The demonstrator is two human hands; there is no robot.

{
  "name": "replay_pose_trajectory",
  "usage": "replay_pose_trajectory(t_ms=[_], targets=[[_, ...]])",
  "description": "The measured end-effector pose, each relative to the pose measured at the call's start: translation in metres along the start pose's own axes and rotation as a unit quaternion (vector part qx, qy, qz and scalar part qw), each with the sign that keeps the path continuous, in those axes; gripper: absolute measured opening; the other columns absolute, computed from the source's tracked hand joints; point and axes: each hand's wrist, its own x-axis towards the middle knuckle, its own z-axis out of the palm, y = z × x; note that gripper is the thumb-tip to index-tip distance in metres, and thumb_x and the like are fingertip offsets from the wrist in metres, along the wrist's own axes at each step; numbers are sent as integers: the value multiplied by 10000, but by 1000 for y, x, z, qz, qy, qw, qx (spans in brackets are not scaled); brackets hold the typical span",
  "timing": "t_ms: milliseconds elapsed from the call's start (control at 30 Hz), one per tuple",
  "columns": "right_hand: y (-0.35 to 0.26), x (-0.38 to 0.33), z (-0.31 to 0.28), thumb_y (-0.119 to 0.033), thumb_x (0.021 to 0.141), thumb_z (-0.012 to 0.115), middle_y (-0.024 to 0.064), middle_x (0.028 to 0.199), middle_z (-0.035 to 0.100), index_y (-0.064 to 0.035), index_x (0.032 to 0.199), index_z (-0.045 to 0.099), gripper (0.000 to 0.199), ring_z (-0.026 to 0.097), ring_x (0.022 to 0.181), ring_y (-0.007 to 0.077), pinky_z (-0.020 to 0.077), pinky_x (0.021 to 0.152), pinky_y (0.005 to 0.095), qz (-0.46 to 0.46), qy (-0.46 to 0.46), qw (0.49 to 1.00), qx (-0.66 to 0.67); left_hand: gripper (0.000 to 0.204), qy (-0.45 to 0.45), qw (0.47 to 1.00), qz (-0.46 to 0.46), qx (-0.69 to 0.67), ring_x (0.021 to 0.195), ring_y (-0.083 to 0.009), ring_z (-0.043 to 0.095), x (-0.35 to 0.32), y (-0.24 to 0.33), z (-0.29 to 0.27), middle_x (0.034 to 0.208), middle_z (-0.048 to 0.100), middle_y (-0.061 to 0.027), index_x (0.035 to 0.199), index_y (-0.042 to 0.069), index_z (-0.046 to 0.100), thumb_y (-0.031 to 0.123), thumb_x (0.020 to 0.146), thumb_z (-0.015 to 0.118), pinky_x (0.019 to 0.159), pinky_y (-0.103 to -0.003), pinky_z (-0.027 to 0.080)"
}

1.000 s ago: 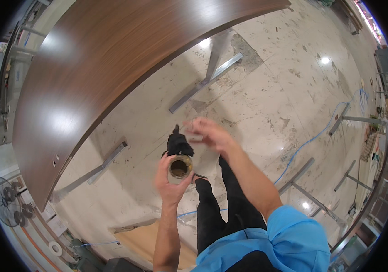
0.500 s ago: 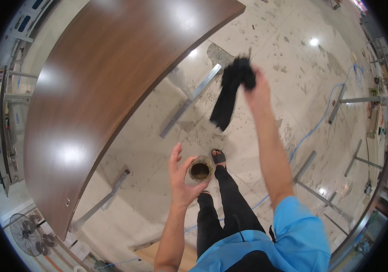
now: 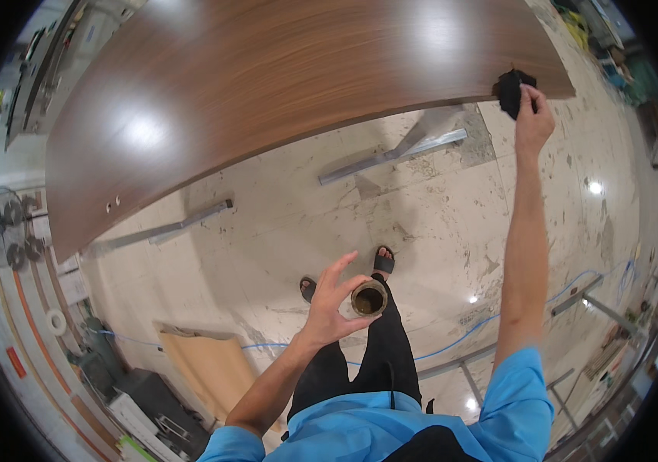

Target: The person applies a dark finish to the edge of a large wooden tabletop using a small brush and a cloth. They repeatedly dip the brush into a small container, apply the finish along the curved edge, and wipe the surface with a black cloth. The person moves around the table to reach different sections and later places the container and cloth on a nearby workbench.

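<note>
Between the thumb and fingers of my left hand [image 3: 330,306] is a small round glass jar [image 3: 368,298] with dark liquid in it, its open mouth facing up. My right arm is stretched far forward and to the right. In the pinched fingers of my right hand [image 3: 534,119] is a black cloth [image 3: 512,91], bunched up at the front edge of a brown wood-grain tabletop [image 3: 283,85], near its right end. The cloth overlaps the edge; whether it presses on the surface I cannot tell.
Grey metal legs [image 3: 394,156] show below the tabletop. A blue hose [image 3: 452,343] runs across the stained floor behind my feet. At the left stand a fan [image 3: 4,223] and a dark box [image 3: 161,404], with a brown board [image 3: 210,366] beside it. More metal frames lie at the lower right.
My body and view have turned right toward the tabletop. The black cloth, hanging over the floor before, is now at the tabletop's edge in my right hand. My left hand still holds the jar.
</note>
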Motion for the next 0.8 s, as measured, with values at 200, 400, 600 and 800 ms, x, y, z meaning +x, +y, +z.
replay_pose_trajectory(t_ms=[200, 400, 600, 800], targets=[[-159, -140, 84, -212, 983, 790, 92, 901, 794, -51, 1023, 804, 166, 714, 810, 157, 562, 773, 320, 6, -19, 999, 49, 679, 62, 997, -46, -14, 1447, -393, 483, -71, -27, -43, 1588, 498, -196, 1277, 114, 718, 203, 646, 953, 1141, -479, 430], [-387, -310, 150, -100, 979, 753, 59, 933, 775, -101, 949, 804, 60, 720, 840, 160, 594, 792, 337, 44, -255, 923, 285, 681, 113, 989, -93, 1, 1434, -390, 502, -169, -50, -81, 1578, 505, -201, 1267, 95, 715, 220, 646, 965, 1133, -488, 439], [-641, -506, 118, -100, 825, 812, 119, 820, 785, -23, 831, 791, 80, 742, 808, 181, 577, 803, 383, 223, -542, 572, 574, 678, 94, 979, -180, 5, 1324, -402, 568, -252, -74, -96, 1445, 603, -182, 1249, 84, 714, 241, 641, 972, 1094, -486, 468], [-568, -546, 164, -202, 891, 831, 55, 807, 759, -44, 886, 805, 160, 694, 769, 142, 555, 707, 344, 374, -582, 563, 453, 646, 85, 983, -162, 16, 1334, -381, 554, -265, -72, -90, 1428, 596, -175, 1217, 61, 694, 238, 652, 954, 1076, -487, 466]])
